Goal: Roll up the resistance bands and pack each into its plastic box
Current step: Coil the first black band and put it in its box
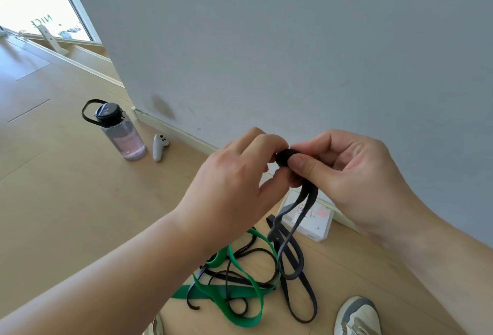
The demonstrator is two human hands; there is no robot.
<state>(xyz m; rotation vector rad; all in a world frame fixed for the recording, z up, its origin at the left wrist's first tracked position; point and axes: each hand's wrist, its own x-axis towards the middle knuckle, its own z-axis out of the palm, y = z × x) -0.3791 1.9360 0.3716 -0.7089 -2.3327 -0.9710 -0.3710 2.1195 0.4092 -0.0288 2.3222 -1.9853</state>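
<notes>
A dark grey resistance band hangs in a long loop from a small tight roll pinched between my two hands. My left hand grips the roll from the left, and my right hand presses it with thumb and fingers from the right. Below, on the wooden floor, lies a tangle of a wide green band and thin black bands. A white plastic box sits on the floor against the wall's skirting, partly behind the hanging band.
A clear water bottle with a black lid and a white controller stand on the floor to the left. A grey wall fills the back. My shoe shows at the bottom right.
</notes>
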